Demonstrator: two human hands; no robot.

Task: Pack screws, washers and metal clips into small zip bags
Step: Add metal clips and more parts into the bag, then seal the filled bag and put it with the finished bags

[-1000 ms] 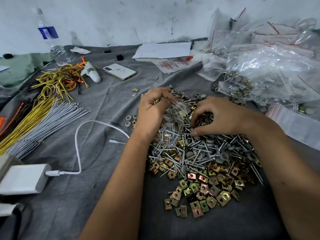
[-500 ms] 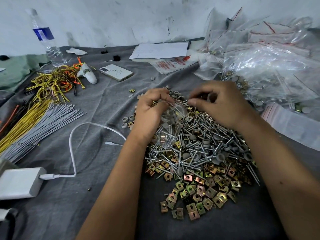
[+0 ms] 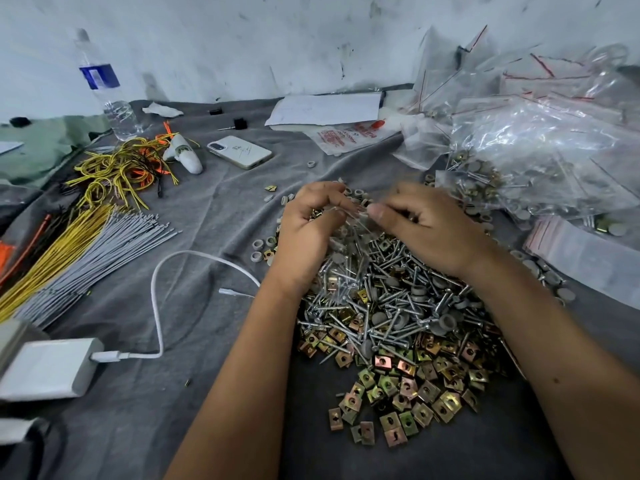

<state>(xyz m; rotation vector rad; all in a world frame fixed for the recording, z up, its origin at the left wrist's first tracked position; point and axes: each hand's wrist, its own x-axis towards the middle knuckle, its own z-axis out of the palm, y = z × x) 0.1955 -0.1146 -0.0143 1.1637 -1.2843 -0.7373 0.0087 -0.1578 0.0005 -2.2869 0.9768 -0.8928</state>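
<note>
A heap of silver screws (image 3: pixel 391 299), grey washers (image 3: pixel 445 322) and brass-coloured metal clips (image 3: pixel 408 386) lies on the grey cloth in front of me. Over its far end my left hand (image 3: pixel 308 230) grips a small clear zip bag (image 3: pixel 349 233) that holds some washers and screws. My right hand (image 3: pixel 429 223) pinches the bag's top edge with thumb and fingers, right beside the left fingers. What the right fingertips hold besides the bag is hidden.
Filled zip bags (image 3: pixel 540 161) pile up at the right, with flat empty bags (image 3: pixel 585 258) nearer. A phone (image 3: pixel 239 152), water bottle (image 3: pixel 105 88), yellow and grey wire bundles (image 3: pixel 69 244), a white charger (image 3: pixel 46 368) and its cable (image 3: pixel 159 306) lie at the left.
My right hand left the screw heap, rose to the bag's mouth and now meets the left hand there. The left hand kept hold of the bag.
</note>
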